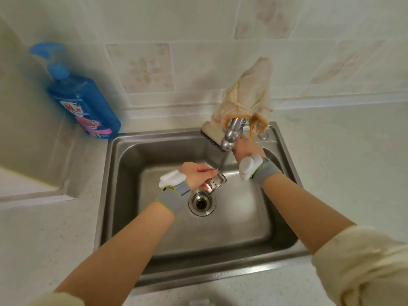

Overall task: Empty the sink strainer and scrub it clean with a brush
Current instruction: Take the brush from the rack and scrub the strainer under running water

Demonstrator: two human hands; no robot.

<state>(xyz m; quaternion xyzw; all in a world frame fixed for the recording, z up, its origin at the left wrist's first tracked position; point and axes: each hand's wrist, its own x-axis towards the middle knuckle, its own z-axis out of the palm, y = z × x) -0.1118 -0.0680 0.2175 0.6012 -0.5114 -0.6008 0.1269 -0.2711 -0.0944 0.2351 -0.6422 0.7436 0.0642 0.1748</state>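
Observation:
My left hand [195, 175] holds the perforated steel sink strainer [215, 182] tilted over the basin, just above the open drain [202, 203]. My right hand [248, 149] reaches up behind the steel faucet [231, 134] at the sink's back rim; its fingers are hidden by the spout, so what it touches is unclear. A scrub brush [212, 136] with a pale head and dark bristles lies on the back rim, left of the faucet. Both wrists wear grey bands with white sensor pods.
The steel sink [123, 195] is set in a pale speckled counter. A stained cloth [249, 93] hangs over the faucet. A blue pump bottle of soap [84, 104] stands at the back left against the tiled wall.

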